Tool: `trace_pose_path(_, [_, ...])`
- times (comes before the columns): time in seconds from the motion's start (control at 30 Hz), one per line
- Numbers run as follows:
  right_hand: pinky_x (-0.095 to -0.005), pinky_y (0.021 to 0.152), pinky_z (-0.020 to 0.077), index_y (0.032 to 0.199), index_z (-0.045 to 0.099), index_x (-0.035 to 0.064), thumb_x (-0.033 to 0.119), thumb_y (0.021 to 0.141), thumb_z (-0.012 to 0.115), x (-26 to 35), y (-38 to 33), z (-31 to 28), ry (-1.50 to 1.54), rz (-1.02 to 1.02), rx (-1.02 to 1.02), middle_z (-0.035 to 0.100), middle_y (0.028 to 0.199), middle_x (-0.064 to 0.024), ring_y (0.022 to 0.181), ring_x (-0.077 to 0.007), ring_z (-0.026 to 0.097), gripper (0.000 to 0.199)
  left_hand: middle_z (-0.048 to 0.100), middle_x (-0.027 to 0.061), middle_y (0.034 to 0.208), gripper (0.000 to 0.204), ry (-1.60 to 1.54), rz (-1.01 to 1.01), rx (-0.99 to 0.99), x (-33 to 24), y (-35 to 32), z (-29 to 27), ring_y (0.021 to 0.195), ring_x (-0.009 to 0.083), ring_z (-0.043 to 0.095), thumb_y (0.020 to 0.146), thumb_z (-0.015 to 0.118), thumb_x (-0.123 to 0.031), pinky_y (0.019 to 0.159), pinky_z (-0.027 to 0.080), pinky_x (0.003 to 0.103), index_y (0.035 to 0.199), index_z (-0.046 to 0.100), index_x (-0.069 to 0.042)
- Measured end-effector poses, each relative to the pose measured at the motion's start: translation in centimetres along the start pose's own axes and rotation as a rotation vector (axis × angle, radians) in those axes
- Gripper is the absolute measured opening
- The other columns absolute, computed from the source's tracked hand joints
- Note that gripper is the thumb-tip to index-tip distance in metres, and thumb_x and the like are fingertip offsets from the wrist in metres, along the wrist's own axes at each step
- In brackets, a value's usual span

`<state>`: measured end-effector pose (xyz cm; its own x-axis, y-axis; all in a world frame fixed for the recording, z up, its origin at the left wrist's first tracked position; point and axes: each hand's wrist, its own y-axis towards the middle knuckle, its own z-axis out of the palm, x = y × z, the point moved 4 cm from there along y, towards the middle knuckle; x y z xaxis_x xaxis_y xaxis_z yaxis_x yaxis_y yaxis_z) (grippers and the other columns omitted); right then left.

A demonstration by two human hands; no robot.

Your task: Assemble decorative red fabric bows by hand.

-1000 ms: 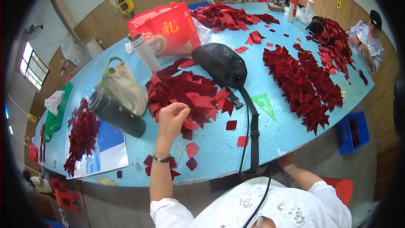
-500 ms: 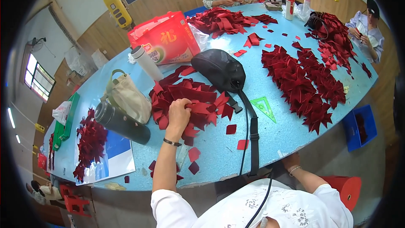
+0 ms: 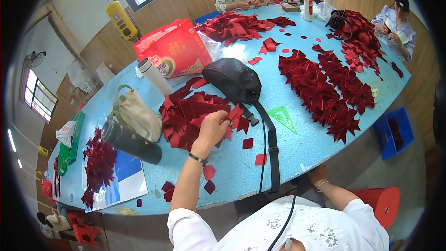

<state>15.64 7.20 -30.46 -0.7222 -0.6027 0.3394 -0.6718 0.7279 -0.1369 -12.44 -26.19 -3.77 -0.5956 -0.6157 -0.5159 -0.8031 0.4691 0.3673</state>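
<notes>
Well, the right hand [image 3: 318, 174] sits by the near edge of the tabletop [image 3: 302, 146], its fingers too hidden to read. The left hand [image 3: 213, 130] curls its fingers over velvety red strips [image 3: 182, 117], heaped left of the tabletop's middle; whether they pinch 1, I cannot tell. Right of the black webbing strap [image 3: 274, 161], the near edge has mostly open room.

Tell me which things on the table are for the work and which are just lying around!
Probably for the work:
red cloth strips, with the left hand right at them
red bow shapes
small red pieces

Probably just lying around:
black bag
dark bottle
white bottle
cream bag
red shopping bag

The green triangle could be either.
</notes>
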Motion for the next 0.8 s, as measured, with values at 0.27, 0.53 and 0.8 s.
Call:
trace_pose_path(0.27, [-0.0452, 0.09, 0.0434, 0.123, 0.035, -0.0092, 0.067, 0.061, 0.066, -2.5, -1.0, -1.5, -0.047, 0.006, 0.022, 0.047, 0.117, -0.0314, 0.106, -0.043, 0.051, 0.103, 0.065, 0.0146, 0.084, 0.032, 0.265, -0.031, 0.029, -1.3, -0.2, 1.1, 0.086, 0.0333, 0.057, 0.062, 0.068, -0.015, 0.081, 0.041, 0.043, 0.092, 0.064, -0.005])
trace_pose_path(0.53, [-0.0439, 0.097, 0.0385, 0.131, 0.025, -0.0086, 0.061, 0.063, 0.068, -3.2, -3.7, -6.8, -0.115, 0.045, 0.053, 0.041, 0.127, -0.0315, 0.116, -0.0417, 0.045, 0.106, 0.065, 0.0076, 0.085, 0.032, -0.352, -0.037, -0.234, -8.3, 0.5, -5.2, 0.081, 0.0178, 0.061, 0.064, 0.071, -0.002, 0.072, 0.049, 0.031, 0.095, 0.063, 0.0])
trace_pose_path(0.8, [-0.039, 0.082, 0.0475, 0.104, 0.057, -0.0035, 0.042, 0.073, 0.07, -1.5, -7.7, -12.6, 0.004, -0.104, 0.27, 0.06, 0.1, -0.0202, 0.095, -0.0316, 0.059, 0.057, 0.065, 0.0079, 0.095, 0.035, -0.963, -0.188, -0.127, -10.0, 1.7, -5.1, 0.088, 0.0152, 0.062, 0.078, 0.062, 0.005, 0.075, 0.05, 0.024, 0.112, 0.056, 0.008])
